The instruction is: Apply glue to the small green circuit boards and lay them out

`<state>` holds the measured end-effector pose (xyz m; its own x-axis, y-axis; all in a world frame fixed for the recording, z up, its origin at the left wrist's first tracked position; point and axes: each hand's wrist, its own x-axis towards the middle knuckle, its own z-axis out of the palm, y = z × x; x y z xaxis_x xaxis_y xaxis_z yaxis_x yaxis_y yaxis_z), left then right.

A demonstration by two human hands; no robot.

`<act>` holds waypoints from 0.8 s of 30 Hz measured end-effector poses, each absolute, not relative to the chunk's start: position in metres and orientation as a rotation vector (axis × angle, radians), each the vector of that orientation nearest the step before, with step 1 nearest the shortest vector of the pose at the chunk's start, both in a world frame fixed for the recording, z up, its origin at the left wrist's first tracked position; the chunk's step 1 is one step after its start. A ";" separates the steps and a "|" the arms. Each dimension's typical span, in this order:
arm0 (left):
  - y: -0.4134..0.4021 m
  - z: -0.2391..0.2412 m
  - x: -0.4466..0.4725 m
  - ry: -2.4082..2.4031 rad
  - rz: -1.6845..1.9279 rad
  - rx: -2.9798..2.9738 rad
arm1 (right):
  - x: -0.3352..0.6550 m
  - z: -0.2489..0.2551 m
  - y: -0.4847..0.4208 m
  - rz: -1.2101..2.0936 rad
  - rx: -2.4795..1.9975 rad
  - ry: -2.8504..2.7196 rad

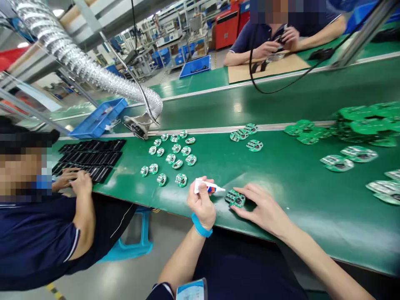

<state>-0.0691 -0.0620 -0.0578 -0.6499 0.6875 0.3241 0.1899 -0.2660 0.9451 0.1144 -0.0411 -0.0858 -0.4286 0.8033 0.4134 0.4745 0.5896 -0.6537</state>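
Observation:
My left hand (201, 203), with a blue wristband (201, 225), grips a white glue tube (208, 186) whose nozzle points right. The nozzle tip is just short of a round green circuit board (235, 198) lying on the green bench mat (290, 208). My right hand (264, 206) rests on the mat, its fingertips pressing on that board's right edge. Several small round circuit boards (170, 158) lie in loose rows left of my hands. Larger green boards (337, 163) lie to the right.
A co-worker's hands (70, 180) rest on a black tray (90, 160) at the left. Across the belt, another person handles something over a cardboard sheet (268, 66). A silver duct (75, 62) ends in a nozzle near a blue bin (100, 118).

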 end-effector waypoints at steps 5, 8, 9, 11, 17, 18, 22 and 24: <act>-0.072 -0.059 -0.068 1.672 1.948 1.100 | 0.120 -0.086 -0.052 0.623 -0.973 -2.079; -0.074 -0.064 -0.065 1.650 1.903 1.140 | 0.120 -0.083 -0.050 0.620 -0.993 -2.070; -0.074 -0.066 -0.064 1.635 1.887 1.166 | 0.120 -0.082 -0.049 0.619 -1.002 -2.072; -0.074 -0.069 -0.063 1.626 1.852 1.246 | 0.120 -0.082 -0.048 0.621 -1.013 -2.077; -0.072 -0.075 -0.061 1.660 1.777 1.510 | 0.120 -0.084 -0.049 0.615 -0.986 -2.056; -0.072 -0.076 -0.061 1.650 1.775 1.540 | 0.120 -0.084 -0.049 0.616 -0.981 -2.049; -0.071 -0.077 -0.058 1.589 1.758 1.662 | 0.120 -0.084 -0.048 0.596 -0.950 -2.039; -0.070 -0.077 -0.057 1.578 1.752 1.716 | 0.120 -0.084 -0.048 0.584 -0.940 -2.035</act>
<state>-0.0570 -0.0697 -0.0768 -0.2908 0.7631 0.5771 0.4942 -0.3967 0.7735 0.1196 -0.0477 -0.0844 -0.4023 0.7836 0.4734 0.4132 0.6168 -0.6699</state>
